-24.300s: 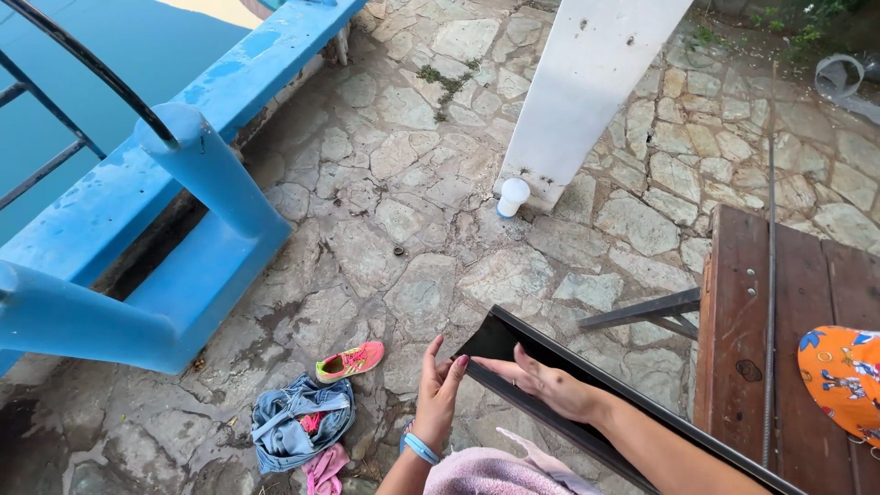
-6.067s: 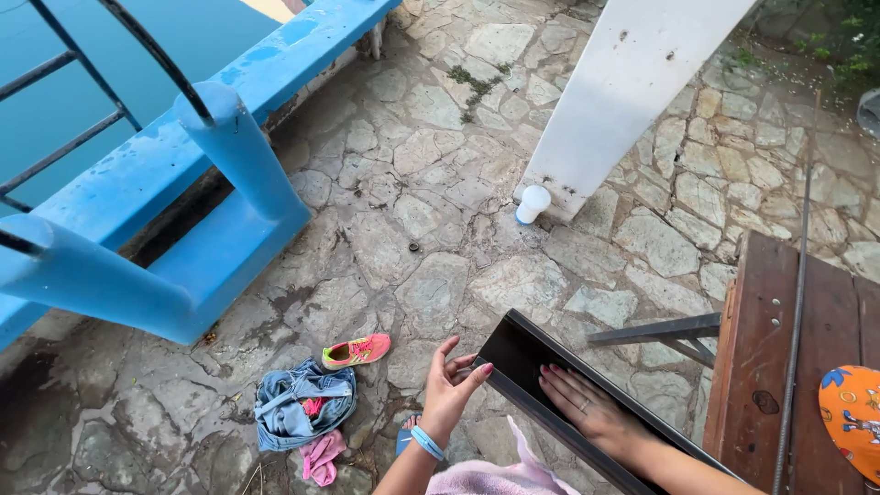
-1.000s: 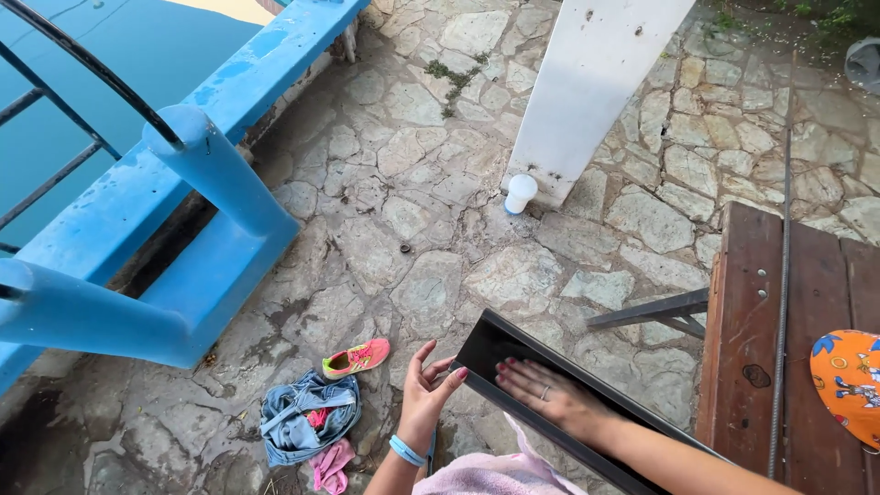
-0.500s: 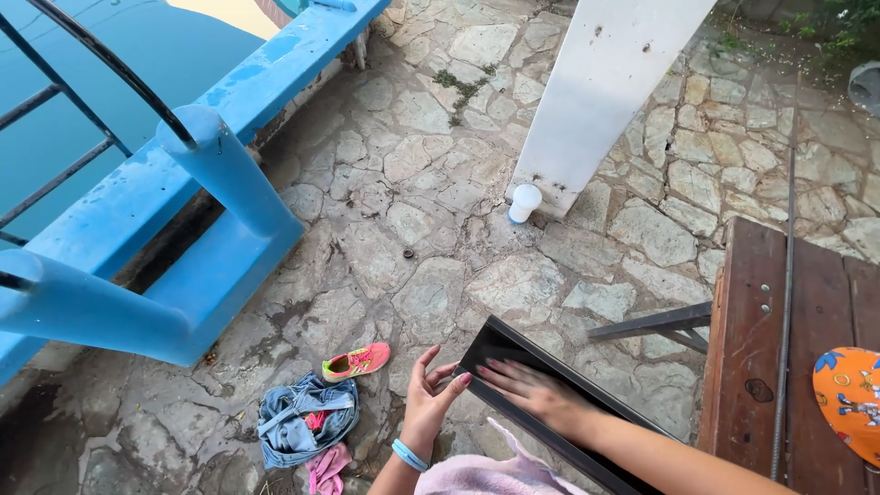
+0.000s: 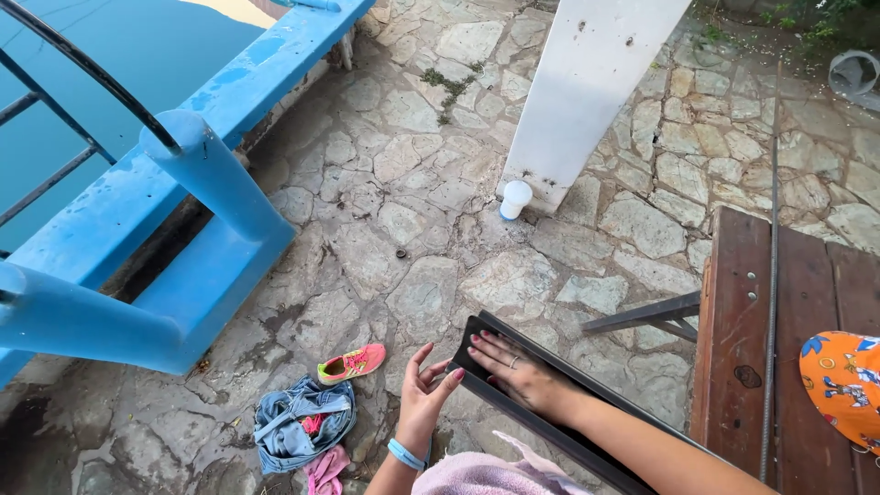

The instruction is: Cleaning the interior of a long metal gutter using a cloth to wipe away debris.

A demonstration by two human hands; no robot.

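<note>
R hand [image 5: 518, 374] flat on black channel [image 5: 587, 417].

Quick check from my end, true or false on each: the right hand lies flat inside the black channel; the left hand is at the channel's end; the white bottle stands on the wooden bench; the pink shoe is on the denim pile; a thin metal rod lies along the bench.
1. The right hand lies flat inside the black channel. True.
2. The left hand is at the channel's near end. True; its fingertips meet the end edge.
3. The white bottle stands on the wooden bench. False: it stands on the stone paving at the foot of the white post.
4. The pink shoe lies on the denim pile. False: it lies on the paving beside it.
5. A thin metal rod lies along the bench. True.
</note>
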